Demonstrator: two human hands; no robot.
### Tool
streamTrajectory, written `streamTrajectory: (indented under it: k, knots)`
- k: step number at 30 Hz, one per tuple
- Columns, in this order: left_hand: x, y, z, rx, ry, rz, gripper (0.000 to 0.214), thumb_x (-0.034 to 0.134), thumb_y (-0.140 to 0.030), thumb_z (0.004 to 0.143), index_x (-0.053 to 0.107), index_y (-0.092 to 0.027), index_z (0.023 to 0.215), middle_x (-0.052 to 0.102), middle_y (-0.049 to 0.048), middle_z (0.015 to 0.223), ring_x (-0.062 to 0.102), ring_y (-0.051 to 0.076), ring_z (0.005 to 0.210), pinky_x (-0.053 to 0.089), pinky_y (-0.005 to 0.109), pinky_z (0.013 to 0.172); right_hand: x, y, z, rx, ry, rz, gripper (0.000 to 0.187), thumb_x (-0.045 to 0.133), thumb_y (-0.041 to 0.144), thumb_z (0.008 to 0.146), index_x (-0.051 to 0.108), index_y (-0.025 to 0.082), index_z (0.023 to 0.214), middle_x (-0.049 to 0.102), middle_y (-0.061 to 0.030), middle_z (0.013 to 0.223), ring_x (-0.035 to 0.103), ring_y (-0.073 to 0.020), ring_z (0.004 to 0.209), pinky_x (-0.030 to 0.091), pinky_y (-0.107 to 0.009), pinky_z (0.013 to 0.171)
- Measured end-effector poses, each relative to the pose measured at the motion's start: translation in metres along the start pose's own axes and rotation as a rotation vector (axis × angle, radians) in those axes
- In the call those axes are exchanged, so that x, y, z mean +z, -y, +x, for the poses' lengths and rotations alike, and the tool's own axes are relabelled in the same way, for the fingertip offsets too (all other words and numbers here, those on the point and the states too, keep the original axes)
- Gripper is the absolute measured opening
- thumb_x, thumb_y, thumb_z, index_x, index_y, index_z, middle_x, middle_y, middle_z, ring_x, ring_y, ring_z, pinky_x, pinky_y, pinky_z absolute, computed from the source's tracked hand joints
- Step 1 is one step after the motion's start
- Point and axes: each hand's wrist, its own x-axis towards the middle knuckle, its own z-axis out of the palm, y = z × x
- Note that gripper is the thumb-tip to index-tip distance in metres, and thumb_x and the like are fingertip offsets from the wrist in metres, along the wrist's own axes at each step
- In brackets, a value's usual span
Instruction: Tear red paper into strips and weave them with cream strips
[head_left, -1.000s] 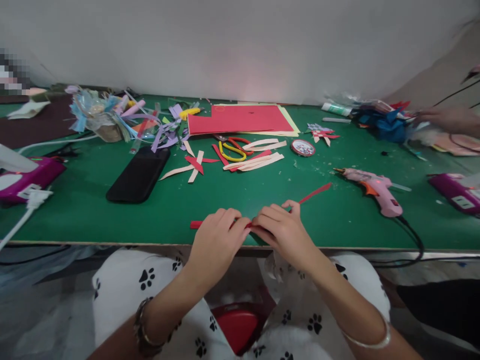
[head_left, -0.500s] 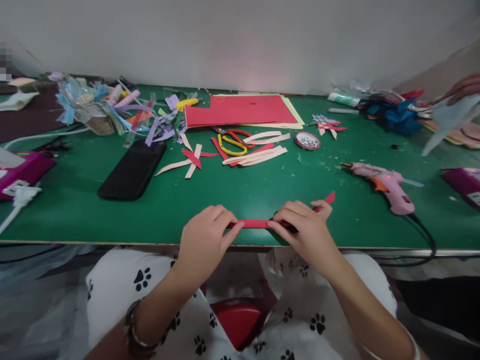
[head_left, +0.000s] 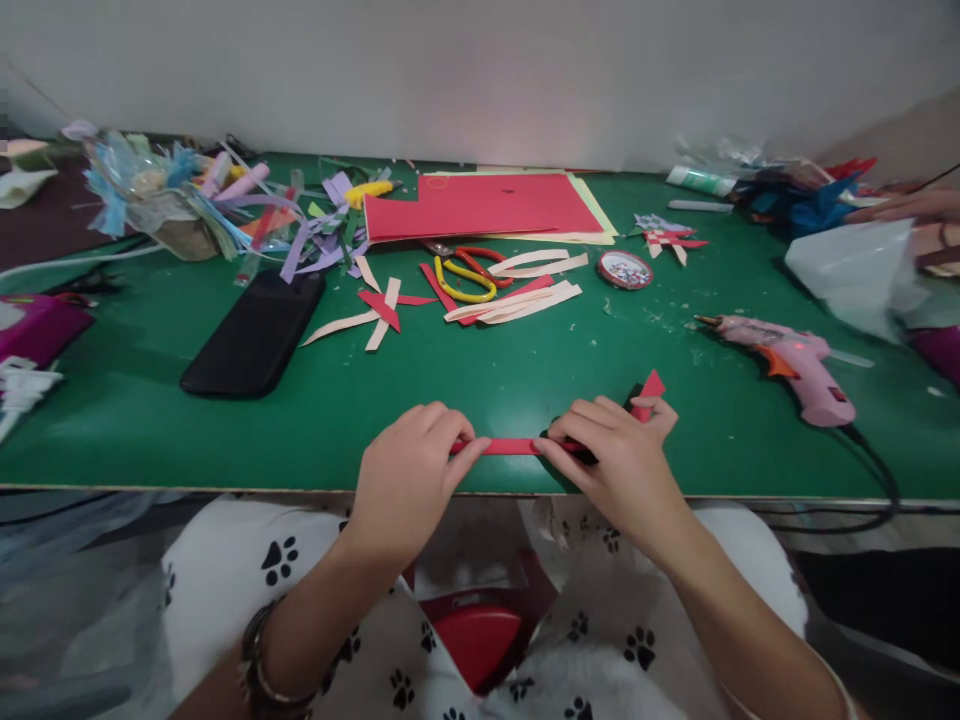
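A narrow red paper strip (head_left: 511, 446) stretches between my two hands, close to the front edge of the green table. My left hand (head_left: 415, 475) pinches its left end between thumb and fingers. Further along, my right hand (head_left: 616, 462) is closed on the strip, whose pointed end sticks out beyond the little finger. Past my hands lie cream paper strips (head_left: 517, 304), scissors (head_left: 465, 280) with yellow and red handles, and a small woven piece of red and cream strips (head_left: 384, 308).
A black phone (head_left: 255, 335) lies to the left, a pink glue gun (head_left: 795, 360) with its cord to the right. Red card sheets (head_left: 487, 207) and a round dish (head_left: 625, 270) are further back. At the far right, another person's hand (head_left: 900, 207) is near a translucent white sheet (head_left: 851, 270).
My view has shifted slightly. Both hands keep their hold on the strip; its free right end now stands more upright. The other person's white sheet has moved down and left.
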Motion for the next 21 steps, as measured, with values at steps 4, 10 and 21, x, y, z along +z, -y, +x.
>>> streamTrajectory:
  k: [4,10,21]
  knots:
    - [-0.0004,-0.0003,0.0003,-0.008,0.018,0.011,0.018,0.053,-0.028,0.079,0.054,-0.017,0.064,0.054,-0.0017,0.061,0.048,0.012,0.059,0.031,0.022,0.050,0.0002,0.0002,-0.0001,-0.006,-0.002,-0.008,0.039,0.040,0.038,0.086,0.053,0.019,0.055,0.054,0.0035,0.052,0.044,-0.0110,0.057,0.014,-0.033,0.069]
    - [0.0001,0.0007,-0.0004,0.023,0.005,0.034,0.019,0.053,-0.027,0.079,0.053,-0.017,0.064,0.054,-0.0014,0.061,0.047,0.012,0.059,0.031,0.022,0.050,0.0007,0.0000,0.0005,-0.014,-0.002,-0.029,0.038,0.041,0.038,0.086,0.054,0.019,0.056,0.055,0.0033,0.053,0.045,-0.0111,0.058,0.015,-0.034,0.071]
    - [-0.0053,0.0066,0.0013,0.026,0.048,-0.008,0.019,0.052,-0.030,0.079,0.053,-0.018,0.065,0.054,-0.0016,0.061,0.047,0.012,0.058,0.031,0.023,0.051,0.0001,0.0022,0.0011,0.016,0.020,-0.080,0.031,0.046,0.032,0.083,0.054,0.020,0.056,0.055,0.0041,0.053,0.047,-0.0119,0.061,0.015,-0.037,0.078]
